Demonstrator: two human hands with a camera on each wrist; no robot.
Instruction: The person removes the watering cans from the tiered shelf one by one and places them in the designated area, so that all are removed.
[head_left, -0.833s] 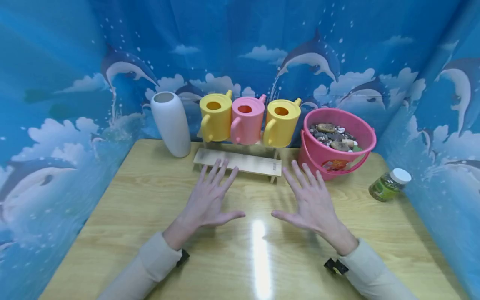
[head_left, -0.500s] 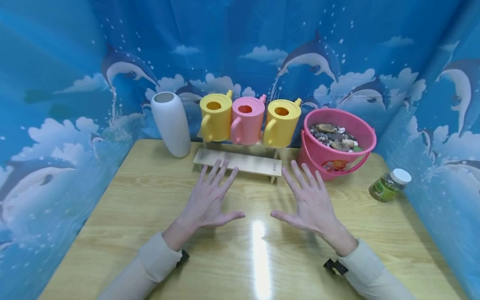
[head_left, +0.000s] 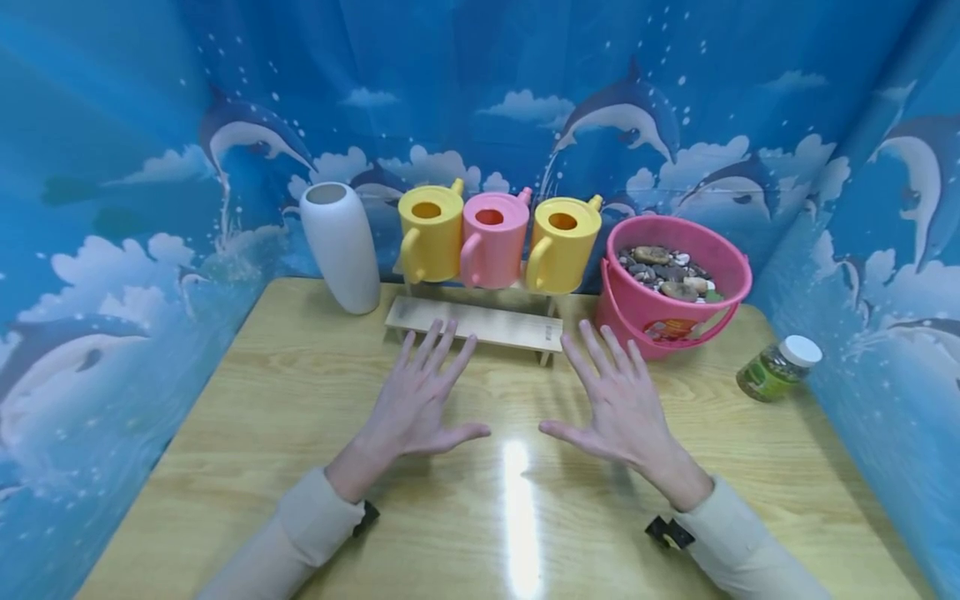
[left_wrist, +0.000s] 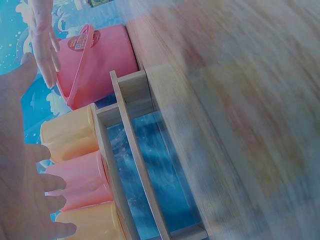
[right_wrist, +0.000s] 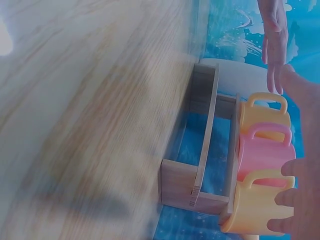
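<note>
Over the middle of the worktop (head_left: 247, 392), left hand (head_left: 416, 398) and right hand (head_left: 618, 404) spread flat, palms down, fingers straight and fanned wide, holding nothing. Just beyond the fingertips, a low wooden rack (head_left: 475, 323) with two steps; lower step bare, upper step carrying three watering cans in a row: yellow can (head_left: 430, 232), pink can (head_left: 492, 238), second yellow can (head_left: 562, 244), handles turned toward the hands. Left of the rack, a white vase (head_left: 341, 246), upright. Right of it, a pink bucket (head_left: 660, 312) of pebbles, close by the right fingertips, and farther right a small jar (head_left: 776, 369) with a white lid, lying tilted. Seemingly a poised start, nothing yet picked up. For a next move, probably a short reach forward and a closing of fingers round a can handle or the bucket rim; which one, impossible to tell from this pose.
</note>
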